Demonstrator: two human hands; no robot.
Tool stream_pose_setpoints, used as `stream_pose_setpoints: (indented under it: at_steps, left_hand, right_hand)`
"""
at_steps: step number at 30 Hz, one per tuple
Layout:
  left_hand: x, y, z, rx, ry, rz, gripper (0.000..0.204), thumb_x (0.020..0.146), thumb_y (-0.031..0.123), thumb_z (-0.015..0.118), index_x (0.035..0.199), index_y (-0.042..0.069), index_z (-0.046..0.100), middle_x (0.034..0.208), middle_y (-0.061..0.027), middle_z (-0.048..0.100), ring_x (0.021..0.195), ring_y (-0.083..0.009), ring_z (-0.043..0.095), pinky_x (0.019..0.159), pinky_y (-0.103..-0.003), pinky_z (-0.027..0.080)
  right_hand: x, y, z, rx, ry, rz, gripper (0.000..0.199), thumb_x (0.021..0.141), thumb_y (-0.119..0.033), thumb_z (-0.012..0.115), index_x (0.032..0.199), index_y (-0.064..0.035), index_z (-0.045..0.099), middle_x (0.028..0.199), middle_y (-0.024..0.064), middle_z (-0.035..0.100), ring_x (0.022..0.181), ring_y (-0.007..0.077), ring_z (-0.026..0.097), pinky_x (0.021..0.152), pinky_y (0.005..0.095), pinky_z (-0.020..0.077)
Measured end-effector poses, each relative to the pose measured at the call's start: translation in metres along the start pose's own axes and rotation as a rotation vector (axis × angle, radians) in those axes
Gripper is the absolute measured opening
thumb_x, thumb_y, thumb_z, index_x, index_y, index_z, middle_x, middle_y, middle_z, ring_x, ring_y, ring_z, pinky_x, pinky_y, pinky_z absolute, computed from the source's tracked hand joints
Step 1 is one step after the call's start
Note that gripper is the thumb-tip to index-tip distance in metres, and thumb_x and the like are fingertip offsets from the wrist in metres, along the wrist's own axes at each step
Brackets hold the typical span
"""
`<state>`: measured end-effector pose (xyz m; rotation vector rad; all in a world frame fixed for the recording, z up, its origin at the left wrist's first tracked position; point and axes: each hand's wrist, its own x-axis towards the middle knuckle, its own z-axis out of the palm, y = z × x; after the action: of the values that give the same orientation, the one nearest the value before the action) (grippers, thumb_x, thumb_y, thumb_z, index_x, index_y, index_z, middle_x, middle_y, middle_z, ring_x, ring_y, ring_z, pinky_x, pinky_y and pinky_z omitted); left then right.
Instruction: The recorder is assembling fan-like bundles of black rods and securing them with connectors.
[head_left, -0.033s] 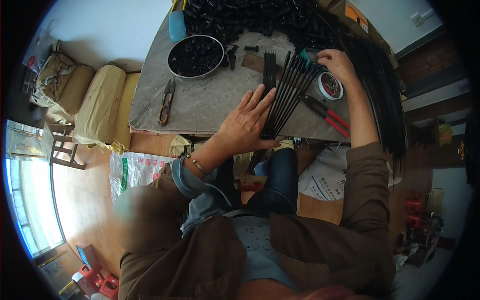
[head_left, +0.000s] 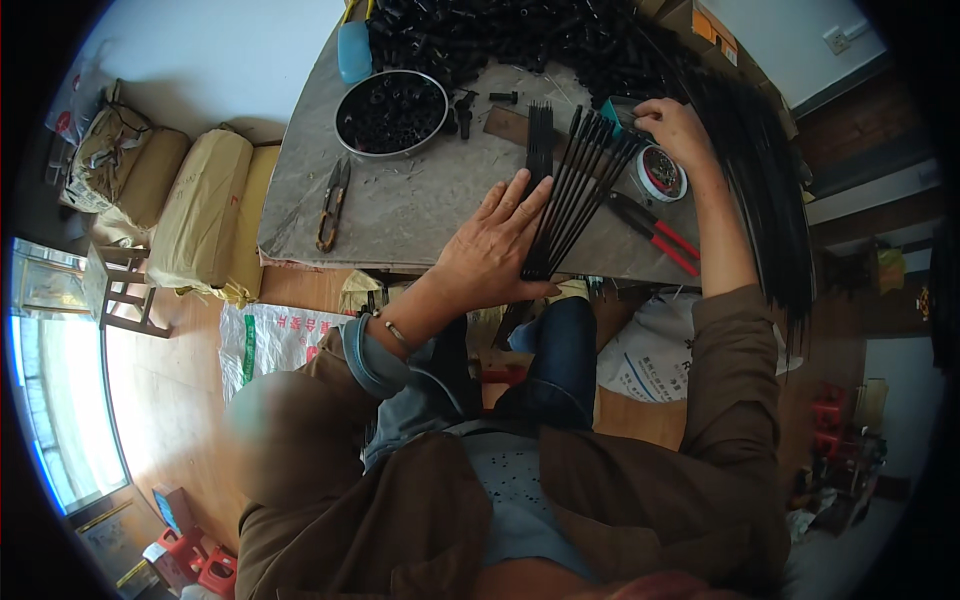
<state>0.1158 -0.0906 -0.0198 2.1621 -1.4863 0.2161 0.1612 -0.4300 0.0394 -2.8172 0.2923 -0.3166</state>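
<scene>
My left hand [head_left: 490,240] lies flat with fingers spread on the near part of a fan of thin black rods [head_left: 580,190]. The rods spread apart toward the far side, and their near ends come together beside my thumb. A tight bundle of black strips [head_left: 540,135] stands out past my fingertips. Beyond the rods' far right ends, my right hand [head_left: 675,128] is closed with fingertips pinched at the edge of a small teal box-like thing [head_left: 612,114]; part of the grip is hidden. Just below that hand sits a round white tub [head_left: 661,172] of small metal pieces.
Red-handled pliers [head_left: 660,232] lie right of the rods, scissors [head_left: 334,203] at the left. A round pan [head_left: 391,112] holds black rings. Black parts [head_left: 520,35] heap across the back, and long black rods [head_left: 760,200] hang over the table's right edge. Wrapped bundles [head_left: 200,205] stand left.
The small teal thing by my right fingertips has tilted slightly. Both hands and the fan of rods stay almost where they were.
</scene>
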Motion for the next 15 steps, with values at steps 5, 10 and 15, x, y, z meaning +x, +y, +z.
stream_pose_setpoints:
  at_steps: [5,10,15]
  left_hand:
    - [0.002,0.0,-0.003,0.033,-0.036,-0.023,0.095,0.071,0.056,0.069,0.138,-0.004,0.038,0.151,-0.0217,0.024,0.141,-0.0385,0.018,0.115,-0.048,0.018]
    - [0.003,0.001,-0.003,0.003,-0.015,-0.051,0.095,0.071,0.055,0.069,0.139,-0.004,0.037,0.151,-0.0222,0.022,0.142,-0.0363,0.017,0.115,-0.049,0.016]
    - [0.001,-0.001,-0.001,0.021,-0.026,-0.052,0.089,0.074,0.06,0.065,0.139,0.002,0.043,0.151,-0.0173,0.028,0.143,-0.0336,0.018,0.114,-0.05,0.017]
  right_hand:
    - [0.008,-0.002,-0.004,-0.171,0.079,-0.101,0.016,0.082,-0.022,0.064,0.09,-0.0095,0.068,0.089,0.007,0.064,0.081,0.026,0.063,0.073,0.0354,0.0475]
    - [0.005,-0.002,-0.017,-0.247,0.136,-0.069,0.013,0.083,-0.022,0.063,0.087,-0.011,0.068,0.088,0.0043,0.064,0.081,0.0246,0.063,0.07,0.034,0.0478]
    - [-0.011,-0.023,-0.008,-0.171,0.212,-0.069,0.014,0.088,-0.019,0.061,0.097,-0.0083,0.066,0.087,0.0059,0.065,0.08,0.0205,0.064,0.07,0.0321,0.0479]
